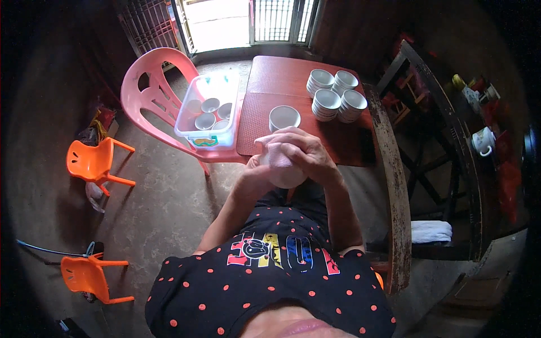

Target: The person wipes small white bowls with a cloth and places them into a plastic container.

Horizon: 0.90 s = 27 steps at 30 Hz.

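Above my lap, in front of the table's near edge, both hands meet around a pale bowl (288, 178). My left hand (255, 171) grips the bowl from the left side, partly hidden behind it and the cloth. With my right hand (307, 153) I press a pink ribbed cloth (280, 157) over the bowl's upper part. Just beyond my fingers stands another white bowl (285, 116) on the red-brown table (270, 91); its lower part is covered by my hand. Farther right on the table are several stacks of white bowls (327, 99).
Left of the table, a clear plastic box (186, 122) with several bowls (205, 121) rests on a pink plastic chair (139, 97). A worn wooden bench (393, 190) flanks the table's right side. Orange small chairs (91, 159) stand on the floor at left. A white towel (431, 231) lies at right.
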{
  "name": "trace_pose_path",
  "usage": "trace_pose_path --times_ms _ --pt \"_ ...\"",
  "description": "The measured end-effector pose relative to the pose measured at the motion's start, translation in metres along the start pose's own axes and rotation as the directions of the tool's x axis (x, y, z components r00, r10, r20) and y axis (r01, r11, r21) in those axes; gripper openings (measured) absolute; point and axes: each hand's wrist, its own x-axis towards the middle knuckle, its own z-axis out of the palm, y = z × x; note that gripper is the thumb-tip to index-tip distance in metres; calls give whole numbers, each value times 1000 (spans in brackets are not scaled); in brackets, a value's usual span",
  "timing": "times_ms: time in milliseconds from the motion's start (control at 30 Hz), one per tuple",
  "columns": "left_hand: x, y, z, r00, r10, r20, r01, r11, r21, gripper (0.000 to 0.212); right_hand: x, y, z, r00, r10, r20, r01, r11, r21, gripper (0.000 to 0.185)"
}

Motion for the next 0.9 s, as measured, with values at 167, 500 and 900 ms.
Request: trace_pose_path --times_ms 167,500,900 --pt "1 3 5 999 38 0 -38 997 68 36 -29 39 36 905 -123 -407 64 986 -155 39" --pt "1 22 -8 969 -245 -11 236 919 315 34 -24 26 11 890 455 -20 -376 758 532 43" --pt "5 17 -12 989 -144 42 145 989 -27 36 -39 26 63 628 288 -723 -42 940 338 39"
